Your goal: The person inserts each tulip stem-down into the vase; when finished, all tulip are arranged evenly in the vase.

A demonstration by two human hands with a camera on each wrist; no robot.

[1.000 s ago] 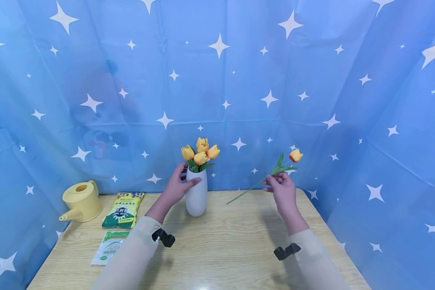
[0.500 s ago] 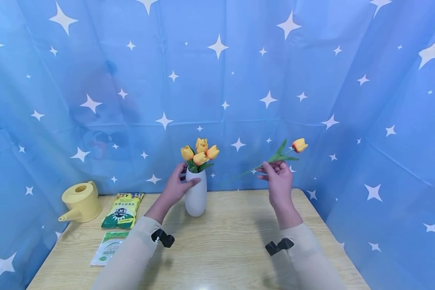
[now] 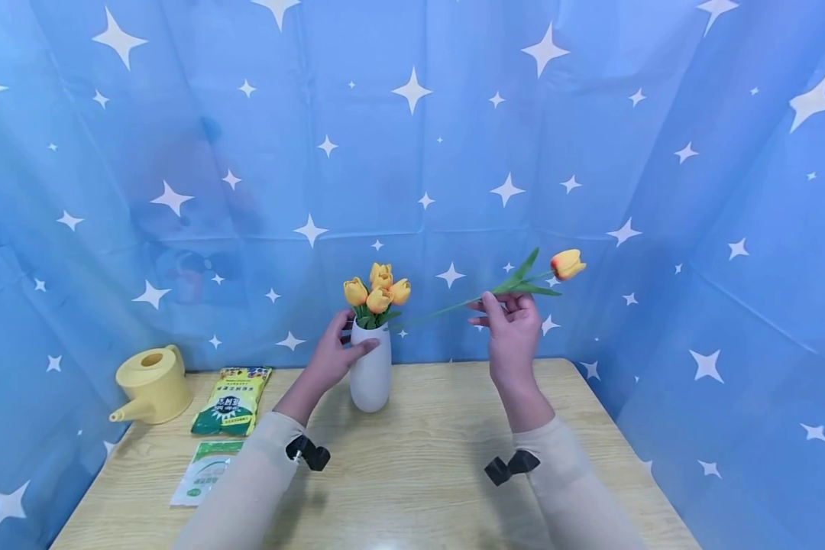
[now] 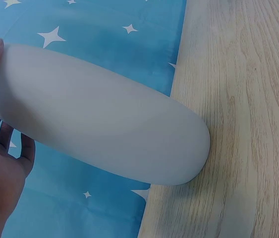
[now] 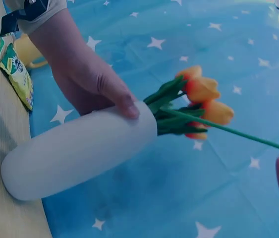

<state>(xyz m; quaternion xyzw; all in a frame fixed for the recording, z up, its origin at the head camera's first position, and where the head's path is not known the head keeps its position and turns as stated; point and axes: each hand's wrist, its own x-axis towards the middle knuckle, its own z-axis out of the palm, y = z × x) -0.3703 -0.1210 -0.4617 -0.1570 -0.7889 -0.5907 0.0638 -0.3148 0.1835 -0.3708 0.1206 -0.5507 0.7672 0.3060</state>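
A white vase (image 3: 371,378) stands upright on the table, holding several yellow-orange tulips (image 3: 380,298) with green leaves. My left hand (image 3: 330,351) grips it near the rim, thumb on the front and fingers behind. To the right, my right hand (image 3: 513,336) pinches the stem of a single yellow-red tulip (image 3: 567,264), which slants with its bloom up and to the right. In the right wrist view, the lower stem (image 5: 243,134) reaches the leaves at the vase's mouth; whether its tip is inside cannot be told. The left wrist view shows mostly the vase's smooth side (image 4: 99,114).
At the table's left are a yellow watering can (image 3: 154,386), a yellow-green packet (image 3: 232,401) and a white-green packet (image 3: 206,472) partly behind the left sleeve. A blue star-patterned curtain (image 3: 412,168) hangs behind the wooden table (image 3: 412,473).
My right hand has risen and moved left with the tulip, bringing the lower stem from over the table toward the vase's mouth. My left hand stays on the vase.
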